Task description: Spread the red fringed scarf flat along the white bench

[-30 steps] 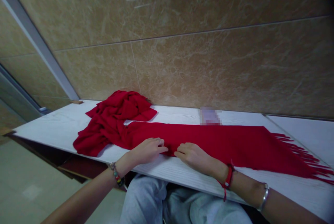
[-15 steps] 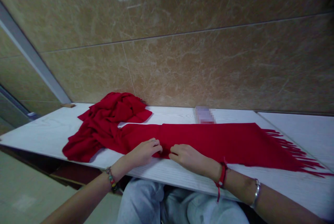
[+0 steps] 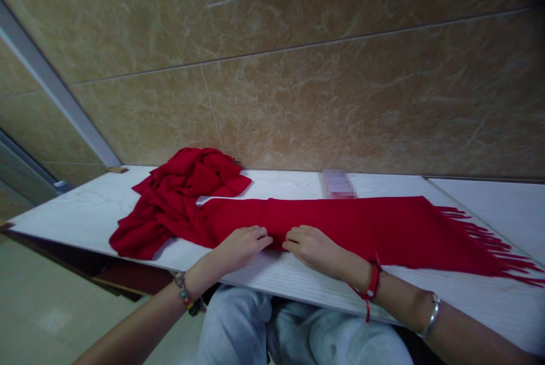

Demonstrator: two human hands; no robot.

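A red scarf (image 3: 361, 229) lies along the table, its right half flat and folded lengthwise, with fringe at the right end. Its left part is a crumpled heap near the wall. At the scarf's near edge, around the middle, my left hand (image 3: 243, 247) has curled fingers pinching the cloth; a ring and a beaded bracelet show on that arm. Just right of it, my right hand (image 3: 313, 247) pinches the same edge, fingers bent and fingertips partly hidden. A red cord and a silver bangle are on the right arm.
The white table (image 3: 80, 217) stands against a brown marble-patterned wall (image 3: 298, 98). Behind the scarf lies a pale, blurred-out flat item (image 3: 334, 183). A dark open space shows under the table's left front edge. My legs (image 3: 332, 336) are beneath the near edge.
The view has shifted slightly, so everything appears a little further right. My hands remain at the scarf's near edge, with only slight changes in the fingers. The scarf's layout looks the same.
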